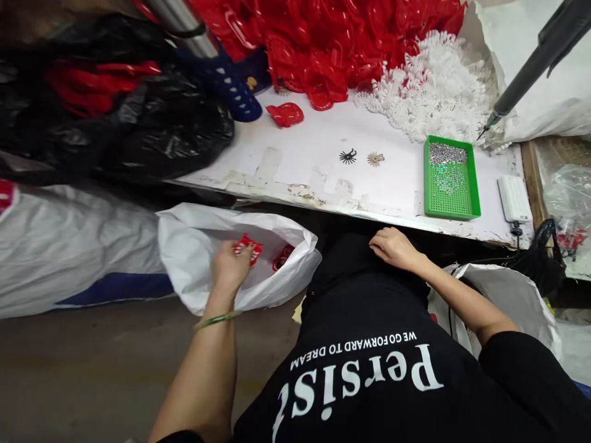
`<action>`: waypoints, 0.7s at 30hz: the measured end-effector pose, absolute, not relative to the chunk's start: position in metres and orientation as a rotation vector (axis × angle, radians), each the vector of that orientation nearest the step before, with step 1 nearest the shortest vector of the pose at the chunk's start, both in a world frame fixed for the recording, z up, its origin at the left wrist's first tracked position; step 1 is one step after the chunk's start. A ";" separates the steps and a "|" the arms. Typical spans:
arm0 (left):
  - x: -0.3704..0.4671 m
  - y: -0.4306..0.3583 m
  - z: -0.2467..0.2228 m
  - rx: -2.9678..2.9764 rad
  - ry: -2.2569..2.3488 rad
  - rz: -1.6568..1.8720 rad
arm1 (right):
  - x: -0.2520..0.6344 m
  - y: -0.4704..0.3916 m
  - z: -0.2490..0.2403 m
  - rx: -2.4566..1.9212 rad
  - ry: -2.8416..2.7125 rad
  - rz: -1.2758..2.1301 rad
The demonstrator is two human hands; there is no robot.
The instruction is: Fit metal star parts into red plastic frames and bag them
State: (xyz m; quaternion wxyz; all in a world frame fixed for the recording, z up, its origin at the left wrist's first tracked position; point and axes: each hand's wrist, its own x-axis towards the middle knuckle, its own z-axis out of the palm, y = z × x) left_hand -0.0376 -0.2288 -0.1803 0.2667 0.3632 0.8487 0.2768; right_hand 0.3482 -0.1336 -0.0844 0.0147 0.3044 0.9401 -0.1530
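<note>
My left hand (232,263) is inside the mouth of a white sack (184,246), its fingers closed on a small red plastic piece (249,246) with a white part on it. Another red piece (282,257) lies deeper in the same sack. My right hand (394,246) rests on my lap by the table's front edge, fingers curled in, with nothing visible in them. On the white table (295,166) lie a black spoked disc (348,156) and a pale spoked disc (375,159). A green tray (475,206) of tiny silvery screws stands to their right.
Red plastic parts (314,43) and white spoked parts (427,86) are heaped at the back. One red part (285,115) lies apart. An electric screwdriver (530,67) hangs at right near a white box (514,198). A black bag (161,123) covers the left side.
</note>
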 end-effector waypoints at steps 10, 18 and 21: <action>-0.032 -0.228 -0.215 1.170 2.120 0.124 | 0.294 -0.143 -0.133 1.157 2.507 -0.147; -0.059 -0.232 -0.203 1.364 2.159 0.379 | 0.315 -0.165 -0.071 1.103 2.829 -0.287; -0.064 -0.221 -0.174 1.374 2.148 0.456 | 0.322 -0.167 -0.029 1.333 3.265 -0.306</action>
